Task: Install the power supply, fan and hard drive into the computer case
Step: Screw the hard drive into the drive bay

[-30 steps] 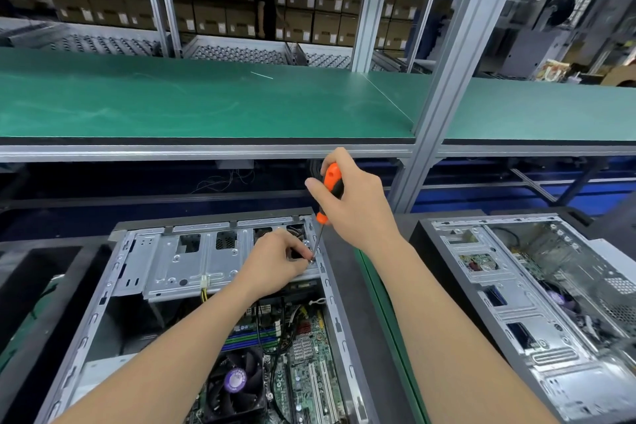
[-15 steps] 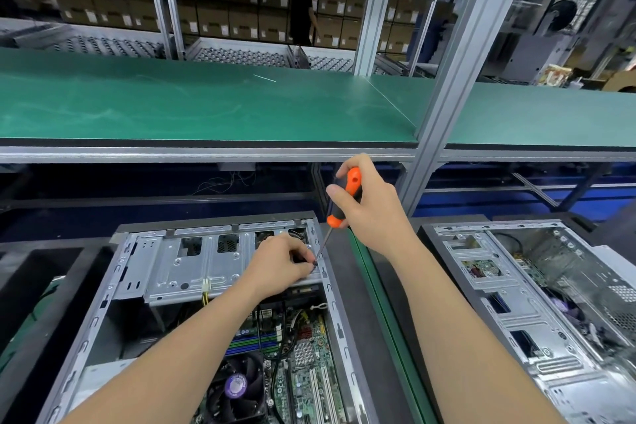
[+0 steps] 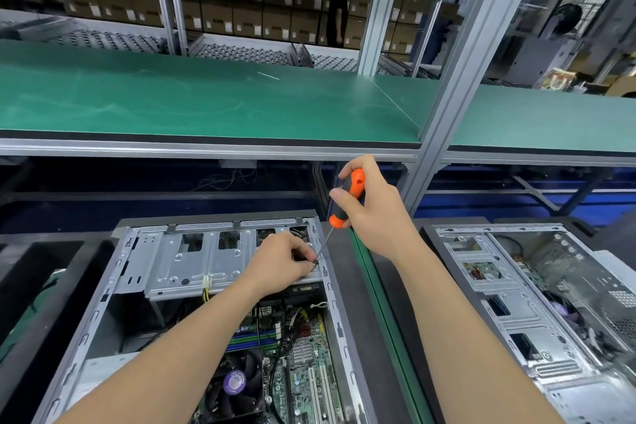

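Green shelf [image 3: 206, 103] above computer case [image 3: 336, 313]; right grip [image 3: 378, 217] clenches screwdriver [image 3: 355, 182] handle, left grip [image 3: 278, 262] pinches its tip.

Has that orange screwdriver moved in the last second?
Yes. The screwdriver handle has leaned right, away from the computer case right wall; its tip stays put on the case, pinched by the left hand.

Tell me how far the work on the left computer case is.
Done: a cooler fan sits on the motherboard; the drive cage is in the computer case. In hand: the right hand grips the screwdriver, the left hand pinches its tip at the cage's edge. Left: no power supply or hard drive visible.
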Demonstrator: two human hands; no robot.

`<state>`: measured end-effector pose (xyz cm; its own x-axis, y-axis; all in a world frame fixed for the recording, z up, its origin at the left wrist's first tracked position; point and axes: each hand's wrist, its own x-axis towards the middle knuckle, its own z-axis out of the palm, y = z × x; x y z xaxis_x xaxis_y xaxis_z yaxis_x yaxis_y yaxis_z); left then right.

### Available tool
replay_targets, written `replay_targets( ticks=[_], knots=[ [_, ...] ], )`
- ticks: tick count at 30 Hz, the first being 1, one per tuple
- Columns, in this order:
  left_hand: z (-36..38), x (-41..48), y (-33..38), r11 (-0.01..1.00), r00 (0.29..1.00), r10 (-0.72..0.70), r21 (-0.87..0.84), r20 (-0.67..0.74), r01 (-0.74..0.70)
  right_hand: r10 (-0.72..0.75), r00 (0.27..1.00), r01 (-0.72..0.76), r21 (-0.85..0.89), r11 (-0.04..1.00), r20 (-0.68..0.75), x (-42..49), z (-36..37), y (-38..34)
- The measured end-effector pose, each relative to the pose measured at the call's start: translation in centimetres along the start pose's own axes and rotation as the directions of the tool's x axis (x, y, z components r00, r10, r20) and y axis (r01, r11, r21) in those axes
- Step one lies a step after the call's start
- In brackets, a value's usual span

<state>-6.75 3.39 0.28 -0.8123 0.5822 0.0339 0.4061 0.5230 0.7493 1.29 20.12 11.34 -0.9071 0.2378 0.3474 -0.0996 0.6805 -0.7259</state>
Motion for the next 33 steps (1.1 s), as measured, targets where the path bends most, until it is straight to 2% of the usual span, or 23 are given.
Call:
replay_targets(
  ticks=[6, 20, 24, 27, 30, 33],
  knots=[
    [0.0, -0.1, -0.2, 0.999, 1.0, 0.014, 0.033, 0.005, -0.015, -0.021, 1.0, 0.021, 0.011, 1.0, 0.023, -0.1, 0.3, -0.3],
    [0.0, -0.5, -0.2, 0.999, 0.999, 0.024, -0.048, -0.026, -0.026, -0.062, 0.998, 0.062, -0.008, 0.998, 0.031, -0.6, 0.6, -0.6],
    [-0.2, -0.6, -0.3, 0.997, 0.999, 0.031, -0.073, -0.027, -0.033, -0.172, 0.985, 0.166, -0.15, 0.975, -0.032, -0.5, 1.0, -1.3],
    [-0.2, -0.8, -0.2, 0.998, 0.999, 0.037, -0.056, -0.033, -0.039, -0.192, 0.98, 0.183, -0.149, 0.972, -0.052, -0.3, 1.7, -1.8],
    [-0.2, -0.9, -0.1, 0.997, 0.998, 0.053, -0.059, -0.036, -0.055, -0.171, 0.983, 0.166, -0.067, 0.984, -0.067, 0.1, 1.8, -1.8],
    [-0.2, -1.1, -0.2, 0.993, 0.996, 0.078, -0.088, -0.05, -0.083, -0.222, 0.966, 0.198, -0.179, 0.964, -0.129, 0.5, 1.6, -2.0]
  ],
)
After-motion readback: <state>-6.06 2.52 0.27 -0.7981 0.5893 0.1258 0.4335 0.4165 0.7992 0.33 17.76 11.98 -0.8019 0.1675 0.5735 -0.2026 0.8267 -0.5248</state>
